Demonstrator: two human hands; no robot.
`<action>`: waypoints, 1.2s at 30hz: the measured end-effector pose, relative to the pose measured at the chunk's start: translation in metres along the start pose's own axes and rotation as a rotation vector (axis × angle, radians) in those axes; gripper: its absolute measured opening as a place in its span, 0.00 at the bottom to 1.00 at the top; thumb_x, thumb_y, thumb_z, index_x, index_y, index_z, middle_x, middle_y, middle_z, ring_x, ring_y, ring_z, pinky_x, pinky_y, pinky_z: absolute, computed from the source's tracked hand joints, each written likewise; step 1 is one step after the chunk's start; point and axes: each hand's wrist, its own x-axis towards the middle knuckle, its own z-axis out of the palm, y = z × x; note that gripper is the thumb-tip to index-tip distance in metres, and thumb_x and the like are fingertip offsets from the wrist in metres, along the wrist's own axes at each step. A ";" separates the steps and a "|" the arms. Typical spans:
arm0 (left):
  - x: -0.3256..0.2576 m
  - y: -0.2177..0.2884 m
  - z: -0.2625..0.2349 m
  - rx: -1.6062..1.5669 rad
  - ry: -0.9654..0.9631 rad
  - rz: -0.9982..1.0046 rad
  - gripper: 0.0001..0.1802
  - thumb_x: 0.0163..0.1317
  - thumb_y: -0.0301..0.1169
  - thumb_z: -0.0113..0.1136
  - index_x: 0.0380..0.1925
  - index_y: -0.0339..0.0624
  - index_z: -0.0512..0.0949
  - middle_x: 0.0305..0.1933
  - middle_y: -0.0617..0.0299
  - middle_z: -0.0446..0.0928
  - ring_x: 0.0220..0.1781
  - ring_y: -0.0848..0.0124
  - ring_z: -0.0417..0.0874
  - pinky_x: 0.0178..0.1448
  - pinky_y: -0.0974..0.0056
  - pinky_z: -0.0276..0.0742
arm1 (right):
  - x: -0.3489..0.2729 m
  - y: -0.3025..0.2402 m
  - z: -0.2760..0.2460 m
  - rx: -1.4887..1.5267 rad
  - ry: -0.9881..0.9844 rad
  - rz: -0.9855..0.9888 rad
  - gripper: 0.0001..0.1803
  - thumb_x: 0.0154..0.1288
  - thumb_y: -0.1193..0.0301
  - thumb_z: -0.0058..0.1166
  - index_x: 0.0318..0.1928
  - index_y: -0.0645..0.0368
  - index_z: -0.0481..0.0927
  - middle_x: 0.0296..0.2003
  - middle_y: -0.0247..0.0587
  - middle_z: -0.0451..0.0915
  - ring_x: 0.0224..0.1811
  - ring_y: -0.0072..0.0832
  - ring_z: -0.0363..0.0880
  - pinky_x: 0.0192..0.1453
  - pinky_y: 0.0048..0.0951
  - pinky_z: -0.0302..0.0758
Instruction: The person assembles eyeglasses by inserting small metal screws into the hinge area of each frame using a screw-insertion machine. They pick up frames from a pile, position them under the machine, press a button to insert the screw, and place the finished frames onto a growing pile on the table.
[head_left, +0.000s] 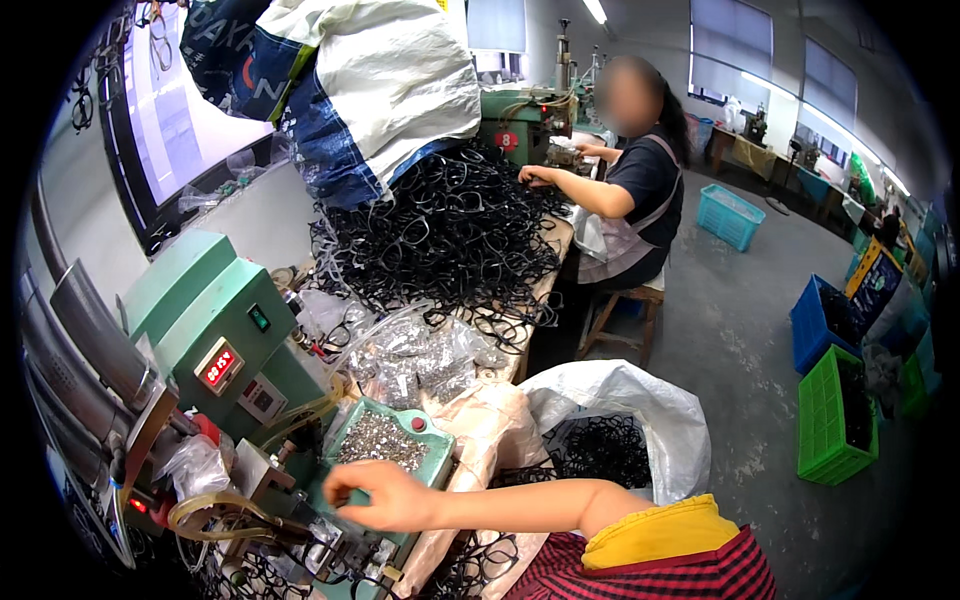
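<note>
My right hand [378, 497] reaches in from the lower right, its fingers curled and closed at the metal working parts of a green bench machine [215, 330]. Whatever sits between the fingertips is too small or hidden to make out. Just beyond the hand, a green tray [440, 455] on the machine holds a heap of tiny metal parts [382, 440]. Black glasses frames [490, 562] lie below my forearm, near the machine's front. A clear hose [215, 505] loops beside the working parts. My left hand does not show.
A large pile of black glasses frames [430, 235] covers the bench ahead, beside a white and blue sack [390, 90]. Plastic bags [425, 350] of small parts lie nearer. An open white sack [680, 425] holds more frames. A co-worker [640, 170] sits beyond; crates [830, 420] stand right.
</note>
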 end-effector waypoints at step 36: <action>-0.133 0.216 0.027 -1.315 -1.132 -0.710 0.11 0.69 0.34 0.49 0.41 0.37 0.71 0.26 0.47 0.82 0.23 0.67 0.80 0.26 0.70 0.75 | -0.002 0.092 -0.028 -0.865 0.208 0.003 0.07 0.55 0.70 0.65 0.31 0.59 0.83 0.48 0.45 0.81 0.58 0.46 0.75 0.60 0.45 0.71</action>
